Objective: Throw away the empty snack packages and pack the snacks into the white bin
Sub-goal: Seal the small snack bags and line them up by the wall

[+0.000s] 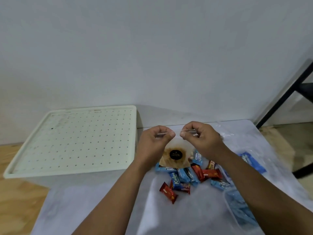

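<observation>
- Both forearms reached in from the near edge of the table (94, 209), which was covered in a pale sheet.
- At the left, a white bin (72, 141) with a dotted lid sat against the wall, its near right corner by the table's far left corner; the lid was on.
- Left hand (153, 141) was raised over the far middle of the table, fingers curled, thumb and forefinger pinching the top left edge of a clear pouch (175, 155).
- That pouch hung between the hands, with a brown print and a round black label; whether it held anything I cannot tell.
- Right hand (199, 138) was beside the left, close but apart, fingers curled, pinching the pouch's top right edge.
- Below the hands, a loose heap of snacks (191, 177) in blue and red wrappers lay on the middle of the table.
- One red bar (168, 192) lay apart at the heap's near left.
- Further right, a blue pack (253, 162) lay near the right edge.
- By the near right corner lay a clear bag (238, 207) with blue contents, blurred.
</observation>
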